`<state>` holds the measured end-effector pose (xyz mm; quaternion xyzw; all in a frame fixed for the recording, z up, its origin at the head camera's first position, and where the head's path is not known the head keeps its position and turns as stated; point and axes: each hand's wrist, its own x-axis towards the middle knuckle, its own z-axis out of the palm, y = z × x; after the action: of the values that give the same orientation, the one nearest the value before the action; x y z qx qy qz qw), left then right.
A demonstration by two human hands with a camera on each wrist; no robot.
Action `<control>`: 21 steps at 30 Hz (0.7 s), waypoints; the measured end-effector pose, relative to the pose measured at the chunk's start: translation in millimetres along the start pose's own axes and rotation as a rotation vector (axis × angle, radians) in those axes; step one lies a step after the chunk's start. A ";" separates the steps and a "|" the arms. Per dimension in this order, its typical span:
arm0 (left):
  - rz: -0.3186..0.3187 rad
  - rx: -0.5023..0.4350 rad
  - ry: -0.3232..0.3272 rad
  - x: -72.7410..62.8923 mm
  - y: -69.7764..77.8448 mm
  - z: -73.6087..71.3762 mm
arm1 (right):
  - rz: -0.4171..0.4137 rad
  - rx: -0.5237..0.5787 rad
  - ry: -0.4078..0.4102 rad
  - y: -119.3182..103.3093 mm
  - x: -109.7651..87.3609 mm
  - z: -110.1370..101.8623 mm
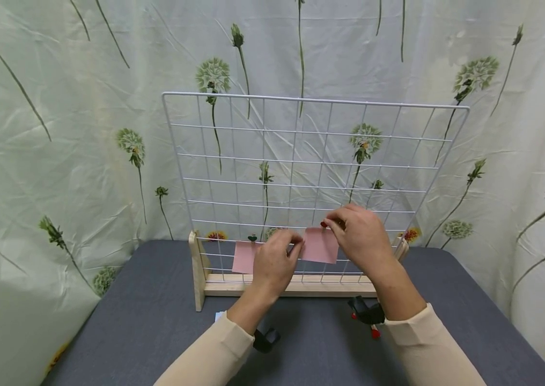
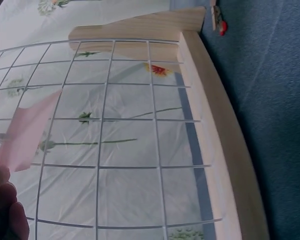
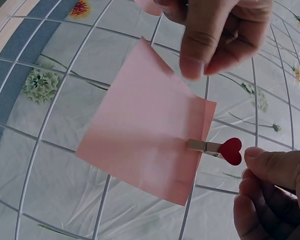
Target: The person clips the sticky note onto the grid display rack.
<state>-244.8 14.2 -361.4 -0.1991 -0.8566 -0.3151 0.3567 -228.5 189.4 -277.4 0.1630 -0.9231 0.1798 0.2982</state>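
Backdrop: white, creased fabric (image 1: 84,177) printed with green dandelions and orange-and-red flowers, hung behind a dark blue-grey table (image 1: 152,316).

Principal item: one square pink paper note (image 1: 319,246), slightly curled, located at the lower part of the wire grid, right of centre. Fastened near its upper edge by one small wooden clothespin with a red heart (image 3: 231,151), the heart projecting beyond the paper.

Right hand (image 1: 361,236): placed at the clothespin, thumb tip just beside the heart, other fingers curled; whether the fingertips were clamped on the heart or apart from it could not be told.

Left hand (image 1: 272,262): placed at the note's left edge, thumb and forefinger tips close together, remaining fingers bent; whether they pinched the paper could not be told.

Companion item: a second pink paper note (image 1: 242,258), left of the first and partly covered by the left hand, with a dark green clip (image 1: 252,237) at its top edge.

Support: one rectangular white wire grid (image 1: 318,101), standing upright in a pale wooden stand (image 1: 325,290) with a long base bar and an upright at each end.

Loose on the table: a red-tipped wooden clothespin (image 1: 375,333) near the right wrist; a pale blue item (image 1: 218,316), mostly hidden, beside the left cuff.

Worn: cream long sleeves (image 1: 429,343); black wrist straps (image 1: 368,311), one per arm.
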 end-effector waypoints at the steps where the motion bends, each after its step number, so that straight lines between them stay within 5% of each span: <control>1: -0.001 -0.005 -0.004 -2.1 -0.5 -0.2 | -0.002 0.000 0.000 0.1 -0.5 -0.3; 14: 0.019 -0.046 -0.090 -41.5 -5.1 5.4 | -0.028 0.013 -0.064 -12.2 -23.3 -2.7; 21: -0.042 -0.032 -0.196 -61.3 -13.1 2.9 | -0.023 0.003 -0.090 -13.0 -38.1 1.6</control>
<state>-212.8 -0.4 -413.3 -0.2166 -0.8863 -0.3151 0.2614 -194.7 184.6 -298.7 0.1821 -0.9334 0.1701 0.2582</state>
